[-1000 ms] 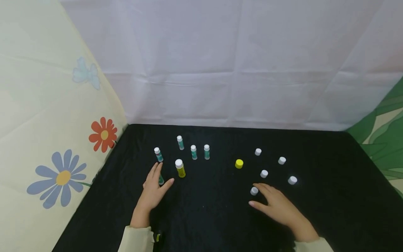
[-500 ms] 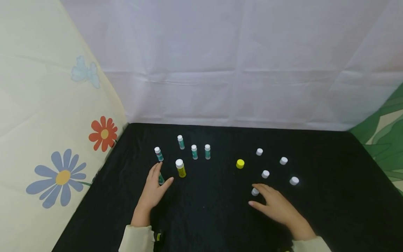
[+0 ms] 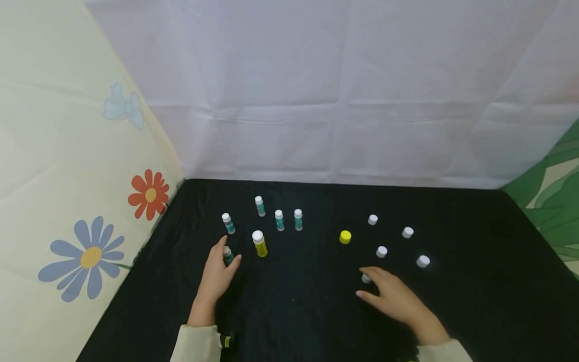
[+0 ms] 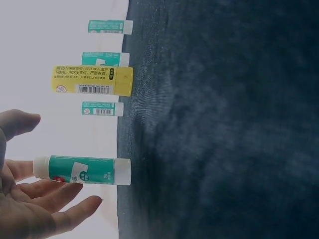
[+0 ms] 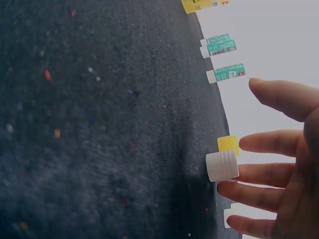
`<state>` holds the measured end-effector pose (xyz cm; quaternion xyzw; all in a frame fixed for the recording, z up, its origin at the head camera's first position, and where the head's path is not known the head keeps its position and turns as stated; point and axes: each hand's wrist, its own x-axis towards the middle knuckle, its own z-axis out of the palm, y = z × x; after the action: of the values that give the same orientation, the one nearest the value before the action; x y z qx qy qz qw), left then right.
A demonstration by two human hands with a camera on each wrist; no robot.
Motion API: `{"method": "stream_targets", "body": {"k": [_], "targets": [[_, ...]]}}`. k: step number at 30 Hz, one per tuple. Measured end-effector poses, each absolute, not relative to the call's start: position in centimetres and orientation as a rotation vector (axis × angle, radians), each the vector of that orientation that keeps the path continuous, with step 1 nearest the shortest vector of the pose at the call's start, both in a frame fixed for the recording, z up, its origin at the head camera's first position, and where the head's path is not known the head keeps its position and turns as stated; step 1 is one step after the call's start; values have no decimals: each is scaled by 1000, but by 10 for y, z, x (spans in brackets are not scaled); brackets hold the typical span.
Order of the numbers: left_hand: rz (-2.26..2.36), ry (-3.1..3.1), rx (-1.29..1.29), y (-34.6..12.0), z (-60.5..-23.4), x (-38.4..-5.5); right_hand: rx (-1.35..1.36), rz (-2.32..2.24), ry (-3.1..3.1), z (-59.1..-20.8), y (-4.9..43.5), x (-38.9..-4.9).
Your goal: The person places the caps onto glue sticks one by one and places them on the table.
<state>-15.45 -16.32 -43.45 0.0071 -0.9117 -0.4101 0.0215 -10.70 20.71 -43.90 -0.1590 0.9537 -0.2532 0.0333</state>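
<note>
In the head view my left hand (image 3: pixel 214 274) stands beside the nearest green glue stick (image 3: pixel 228 257), its thumb and fingers apart around it. The left wrist view shows that glue stick (image 4: pixel 82 170) upright between the thumb and the loosely extended fingers; contact is unclear. My right hand (image 3: pixel 393 296) is spread around the nearest white cap (image 3: pixel 365 278), which it partly hides. In the right wrist view the white cap (image 5: pixel 222 166) lies by the fingertips, with the thumb well away. Right of the left hand stands a thicker yellow glue stick (image 3: pixel 260 245) with a white top.
Several more green glue sticks (image 3: pixel 280 221) stand behind the yellow one on the black tablecloth (image 3: pixel 312 311). A yellow cap (image 3: pixel 345 237) and several white caps (image 3: pixel 408 232) are scattered beyond the right hand. A white cloth (image 3: pixel 334 100) rises at the table's far edge.
My left hand has shifted slightly left, its thumb drawing nearer the glue stick, whose top now shows. The right hand is nearly still, covering a bit more of the white cap.
</note>
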Motion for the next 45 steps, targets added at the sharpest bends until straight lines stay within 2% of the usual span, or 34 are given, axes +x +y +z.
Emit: {"method": "stream_targets", "body": {"k": [22,45], "targets": [[-1235,-2785,123,-165,-436,-157,-545,-677,3002,-443,201,-112],[-1159,-2772,143,-164,-438,-157,-468,-676,3043,-448,201,-114]]}}
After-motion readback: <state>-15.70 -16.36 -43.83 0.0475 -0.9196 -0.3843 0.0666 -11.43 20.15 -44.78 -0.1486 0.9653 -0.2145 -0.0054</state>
